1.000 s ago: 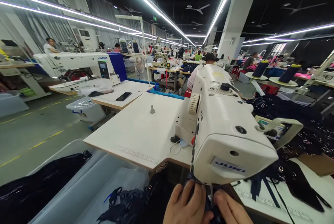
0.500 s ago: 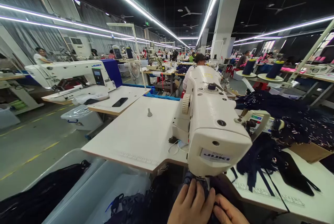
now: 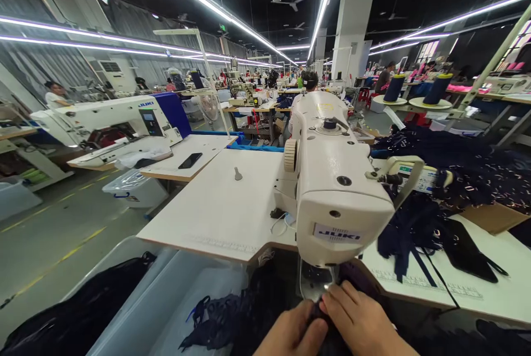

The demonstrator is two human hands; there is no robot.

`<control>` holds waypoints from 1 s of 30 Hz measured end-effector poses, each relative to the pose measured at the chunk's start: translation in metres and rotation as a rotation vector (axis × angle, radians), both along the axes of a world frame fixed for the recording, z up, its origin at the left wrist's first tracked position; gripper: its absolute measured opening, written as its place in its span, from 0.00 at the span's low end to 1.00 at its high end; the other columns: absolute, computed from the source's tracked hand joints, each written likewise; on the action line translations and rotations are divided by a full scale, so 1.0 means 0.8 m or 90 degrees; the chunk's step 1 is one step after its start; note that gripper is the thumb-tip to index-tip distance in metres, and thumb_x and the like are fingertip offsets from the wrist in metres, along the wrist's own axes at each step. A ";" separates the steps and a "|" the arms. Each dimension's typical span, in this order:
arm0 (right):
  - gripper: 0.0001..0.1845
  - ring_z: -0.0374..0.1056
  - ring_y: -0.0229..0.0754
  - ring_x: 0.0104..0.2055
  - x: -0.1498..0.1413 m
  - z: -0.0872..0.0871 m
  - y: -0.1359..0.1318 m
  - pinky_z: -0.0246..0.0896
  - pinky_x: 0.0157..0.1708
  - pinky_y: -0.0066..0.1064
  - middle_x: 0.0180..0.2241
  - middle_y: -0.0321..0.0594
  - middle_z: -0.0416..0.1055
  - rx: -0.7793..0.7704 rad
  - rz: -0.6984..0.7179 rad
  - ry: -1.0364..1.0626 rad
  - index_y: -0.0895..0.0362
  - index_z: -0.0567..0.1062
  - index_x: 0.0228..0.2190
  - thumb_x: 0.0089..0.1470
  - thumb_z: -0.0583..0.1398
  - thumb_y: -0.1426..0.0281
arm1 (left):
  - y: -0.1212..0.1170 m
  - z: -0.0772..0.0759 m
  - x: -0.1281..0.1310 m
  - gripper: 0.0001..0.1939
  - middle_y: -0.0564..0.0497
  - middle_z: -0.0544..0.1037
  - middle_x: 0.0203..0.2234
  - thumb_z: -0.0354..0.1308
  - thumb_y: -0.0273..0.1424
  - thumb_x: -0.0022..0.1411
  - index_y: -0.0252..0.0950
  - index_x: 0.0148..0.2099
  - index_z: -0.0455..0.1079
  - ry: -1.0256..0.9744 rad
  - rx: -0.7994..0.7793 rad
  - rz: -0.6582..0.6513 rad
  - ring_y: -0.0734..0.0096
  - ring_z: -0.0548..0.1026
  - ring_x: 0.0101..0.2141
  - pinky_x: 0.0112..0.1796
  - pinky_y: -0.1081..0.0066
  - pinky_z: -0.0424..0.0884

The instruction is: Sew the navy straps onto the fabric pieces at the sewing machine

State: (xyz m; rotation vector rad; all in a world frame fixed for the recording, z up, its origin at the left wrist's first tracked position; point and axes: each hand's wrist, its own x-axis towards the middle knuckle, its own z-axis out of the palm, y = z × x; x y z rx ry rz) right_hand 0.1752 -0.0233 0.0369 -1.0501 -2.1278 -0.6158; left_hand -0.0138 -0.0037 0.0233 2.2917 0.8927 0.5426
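At the front end of a white JUKI sewing machine (image 3: 344,195), my two hands meet just below the needle area. My left hand (image 3: 290,329) is closed, thumb and fingers pinching dark navy fabric (image 3: 329,340). Beside it, my right hand (image 3: 359,312) has its fingers bent together over the same fabric, the fingertips close to my left thumb and forefinger. Most of the fabric is hidden by my hands and by shadow. Shiny metal (image 3: 317,284) of the machine's sewing area shows just beyond my fingertips.
A white tabletop (image 3: 215,207) extends left, with a small grey key-like piece (image 3: 238,173) on it. Below stands a translucent bin (image 3: 166,289) with dark straps (image 3: 215,312). To the right lie navy straps with rings (image 3: 468,173) and a black phone-like slab (image 3: 468,251).
Both hands have shifted: the left has drawn back from under the machine head into a pinch, and the right has come forward over the fabric. The view has turned slightly.
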 end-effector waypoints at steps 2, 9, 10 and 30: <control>0.22 0.71 0.41 0.23 -0.005 0.008 0.013 0.61 0.20 0.28 0.24 0.39 0.76 0.002 -0.027 -0.020 0.58 0.74 0.28 0.65 0.44 0.77 | 0.004 0.007 -0.003 0.10 0.58 0.72 0.21 0.46 0.33 0.70 0.38 0.35 0.62 -0.008 0.072 0.073 0.77 0.70 0.20 0.21 0.80 0.63; 0.16 0.74 0.42 0.29 -0.002 -0.014 0.011 0.64 0.25 0.28 0.29 0.39 0.76 -0.140 -0.117 0.131 0.55 0.73 0.33 0.66 0.48 0.68 | 0.014 0.020 -0.002 0.15 0.48 0.74 0.49 0.45 0.26 0.71 0.36 0.55 0.66 0.013 0.535 0.120 0.66 0.69 0.51 0.54 0.64 0.60; 0.15 0.74 0.41 0.29 -0.001 -0.021 0.009 0.65 0.25 0.27 0.29 0.38 0.76 -0.196 -0.117 0.198 0.54 0.72 0.34 0.66 0.48 0.66 | 0.014 0.023 -0.001 0.17 0.50 0.73 0.52 0.43 0.26 0.72 0.36 0.58 0.64 0.036 0.539 0.058 0.68 0.67 0.54 0.56 0.65 0.56; 0.13 0.71 0.59 0.48 0.019 -0.041 0.038 0.64 0.38 0.40 0.28 0.46 0.76 -0.588 -0.282 0.521 0.52 0.67 0.34 0.55 0.51 0.57 | 0.000 0.005 0.030 0.17 0.52 0.70 0.52 0.51 0.35 0.69 0.41 0.57 0.67 0.203 0.557 0.147 0.64 0.63 0.52 0.48 0.62 0.56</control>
